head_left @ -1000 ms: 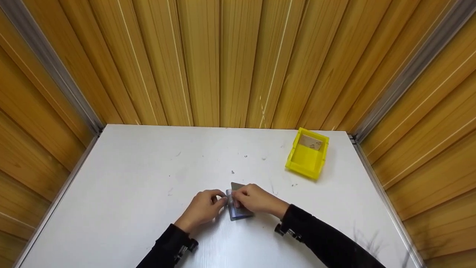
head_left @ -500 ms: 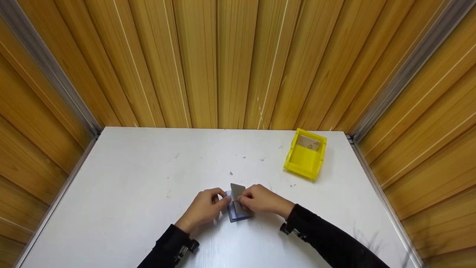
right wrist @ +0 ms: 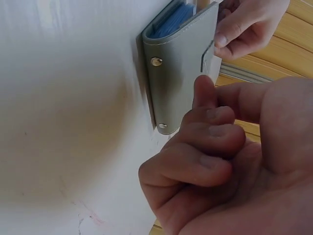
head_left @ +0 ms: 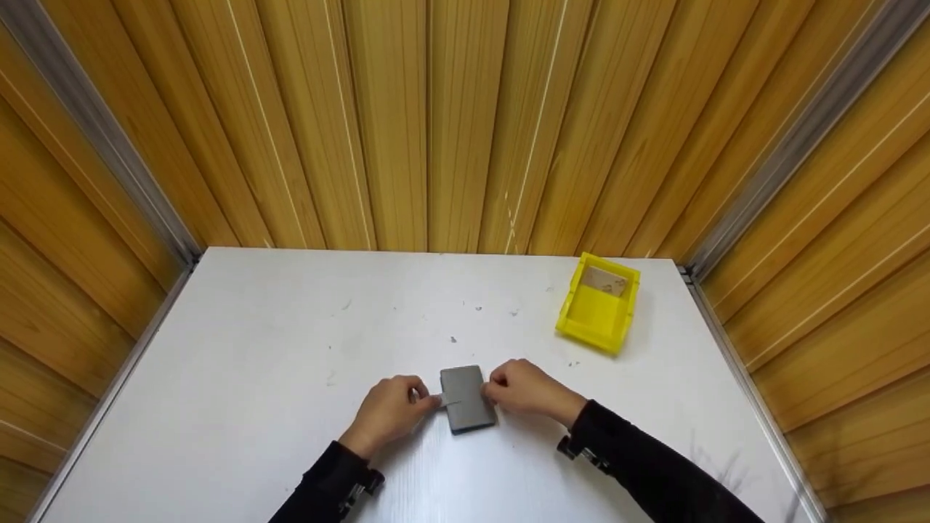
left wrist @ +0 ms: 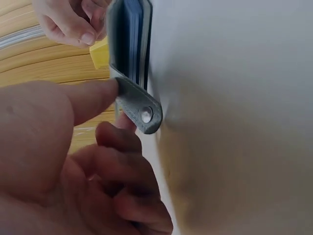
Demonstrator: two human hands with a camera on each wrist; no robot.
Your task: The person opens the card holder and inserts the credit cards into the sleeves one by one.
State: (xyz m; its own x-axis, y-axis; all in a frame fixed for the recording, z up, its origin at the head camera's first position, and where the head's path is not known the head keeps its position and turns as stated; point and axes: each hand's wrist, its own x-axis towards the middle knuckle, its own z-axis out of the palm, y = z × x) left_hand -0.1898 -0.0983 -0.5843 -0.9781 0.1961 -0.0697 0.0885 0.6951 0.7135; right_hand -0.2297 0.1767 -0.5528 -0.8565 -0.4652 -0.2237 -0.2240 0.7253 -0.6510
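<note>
A grey card holder (head_left: 466, 398) lies folded over on the white table, its spine with metal studs towards the right. Blue sleeves (right wrist: 174, 20) show between its covers. From its left edge sticks out a short strap (left wrist: 139, 106) with a metal snap. My left hand (head_left: 393, 412) pinches that strap between thumb and finger. At the opposite edge my right hand (head_left: 528, 390) stays close, fingers curled and thumb against the index finger. Its fingertips overlap the cover in the right wrist view, and nothing shows between them.
A yellow bin (head_left: 598, 309) stands at the back right of the table, with a pale label on its inner wall. Small dark marks dot the white tabletop (head_left: 276, 327). Wood-patterned walls (head_left: 465, 145) close off the back and both sides.
The card holder's raised cover has come down flat over the sleeves. My right hand has let go of the cover and moved right. My left hand now holds the strap out to the left.
</note>
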